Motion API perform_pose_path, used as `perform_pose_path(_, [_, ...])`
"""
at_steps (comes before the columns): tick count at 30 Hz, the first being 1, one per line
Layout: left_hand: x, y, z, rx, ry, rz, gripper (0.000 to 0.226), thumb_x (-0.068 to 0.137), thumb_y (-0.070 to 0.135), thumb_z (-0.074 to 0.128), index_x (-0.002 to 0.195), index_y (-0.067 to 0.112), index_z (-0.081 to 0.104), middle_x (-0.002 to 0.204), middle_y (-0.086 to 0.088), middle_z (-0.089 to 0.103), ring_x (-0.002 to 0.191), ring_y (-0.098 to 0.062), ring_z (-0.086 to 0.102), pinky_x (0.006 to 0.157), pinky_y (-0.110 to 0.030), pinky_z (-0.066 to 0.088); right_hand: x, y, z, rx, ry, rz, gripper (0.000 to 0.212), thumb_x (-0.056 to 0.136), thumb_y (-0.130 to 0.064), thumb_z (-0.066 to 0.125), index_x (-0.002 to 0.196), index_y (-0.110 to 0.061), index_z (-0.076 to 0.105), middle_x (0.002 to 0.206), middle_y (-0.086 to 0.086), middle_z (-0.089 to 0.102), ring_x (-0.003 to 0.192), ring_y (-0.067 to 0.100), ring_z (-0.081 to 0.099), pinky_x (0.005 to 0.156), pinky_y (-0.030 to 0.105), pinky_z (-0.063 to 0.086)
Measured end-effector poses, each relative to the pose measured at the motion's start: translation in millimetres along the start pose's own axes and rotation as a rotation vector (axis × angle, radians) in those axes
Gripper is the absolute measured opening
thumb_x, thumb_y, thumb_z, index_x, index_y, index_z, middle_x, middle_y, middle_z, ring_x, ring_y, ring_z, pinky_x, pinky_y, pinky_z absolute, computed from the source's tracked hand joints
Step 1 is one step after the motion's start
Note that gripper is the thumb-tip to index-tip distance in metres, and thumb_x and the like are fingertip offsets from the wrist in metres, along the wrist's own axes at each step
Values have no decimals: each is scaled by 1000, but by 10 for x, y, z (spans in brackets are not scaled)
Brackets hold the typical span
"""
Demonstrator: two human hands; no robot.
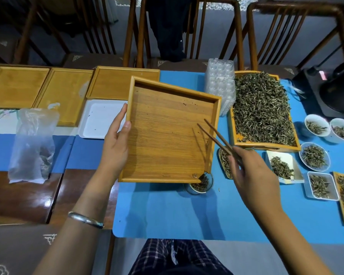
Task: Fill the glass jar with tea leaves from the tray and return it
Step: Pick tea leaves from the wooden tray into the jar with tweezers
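A: Where is the glass jar?

B: The glass jar (199, 183) stands on the blue mat (167, 211) on the tabletop, partly hidden under the near right corner of a wooden tray (167, 135). Tea leaves (202, 184) lie inside it.

A: And the tray?

B: It is tilted, its low corner right over the jar's mouth. Its floor is nearly bare, with a few leaves at that corner.

A: What are the hands doing?

B: The left hand (115, 143) holds the tray's left edge, thumb over the rim and fingers beneath; that grip is curled round the wood. The right hand (250, 175) pinches a pair of dark chopsticks (216, 138), whose tips reach over the tray's right side.

A: Anything else nearby?

B: A second tray heaped with tea leaves (263, 110) lies to the right, beside a stack of clear plastic containers (220, 86). Small white bowls (317, 127) of leaves sit further right.
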State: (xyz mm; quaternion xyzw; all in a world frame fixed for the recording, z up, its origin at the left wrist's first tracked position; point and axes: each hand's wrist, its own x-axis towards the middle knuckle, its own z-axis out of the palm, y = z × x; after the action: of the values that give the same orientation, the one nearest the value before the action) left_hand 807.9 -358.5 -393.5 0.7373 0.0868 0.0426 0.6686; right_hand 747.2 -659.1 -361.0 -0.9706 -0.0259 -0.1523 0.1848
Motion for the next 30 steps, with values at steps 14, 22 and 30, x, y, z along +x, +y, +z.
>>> perform_pose_path(14, [-18, 62, 36, 9, 29, 15, 41, 107, 32, 42, 148, 39, 39, 114, 54, 52, 107, 28, 51, 75, 3, 44, -440, -55, 114, -10, -221, 97, 17, 86, -22, 66, 100, -14, 63, 82, 3, 69, 56, 28, 64, 40, 35, 49])
perform_pose_path(22, [6, 96, 70, 38, 17, 51, 43, 108, 26, 41, 150, 30, 36, 109, 55, 54, 104, 26, 54, 74, 2, 44, -505, -78, 21, 46, -210, 146, 21, 82, -23, 71, 100, -13, 66, 84, -1, 73, 60, 17, 69, 43, 25, 42])
perform_pose_path(30, [-28, 162, 84, 57, -1, 100, 40, 108, 23, 41, 145, 36, 36, 111, 50, 58, 103, 20, 60, 78, -2, 47, 194, -179, 88, 122, -27, 94, 24, 91, -29, 60, 108, -11, 61, 95, 2, 71, 81, 19, 68, 58, 25, 43])
